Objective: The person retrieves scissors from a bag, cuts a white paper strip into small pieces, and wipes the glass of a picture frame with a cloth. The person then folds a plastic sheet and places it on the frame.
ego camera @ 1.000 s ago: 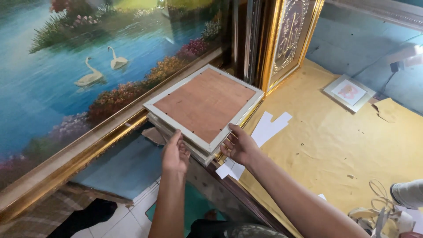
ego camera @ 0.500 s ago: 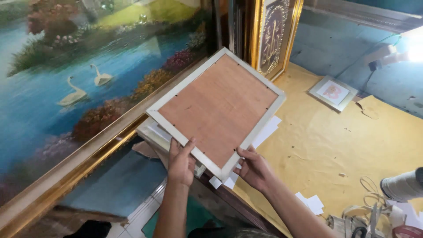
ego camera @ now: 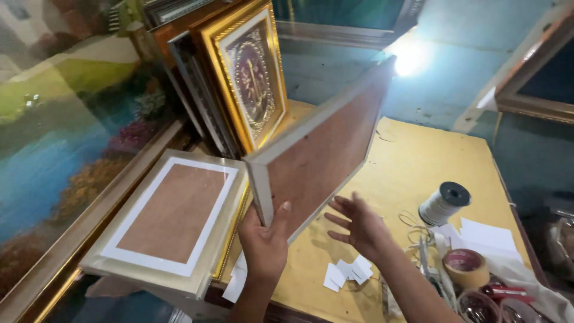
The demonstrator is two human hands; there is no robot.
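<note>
Two frames sit in our view relative to the yellow table [ego camera: 418, 173]: a white-bordered frame [ego camera: 173, 218] lies face down on a stack at the table's left edge, and a second white frame [ego camera: 317, 149], brown backing toward us, is raised tilted above the table's near left part. Our left hand [ego camera: 263, 242] grips that raised frame's lower corner, thumb pressed on the backing, while our right hand [ego camera: 359, 224] hovers open with fingers spread just right of it, over small white paper pieces [ego camera: 350, 272]. Further right on the table stand a wire spool [ego camera: 443, 203] and a tape roll [ego camera: 467, 267].
</note>
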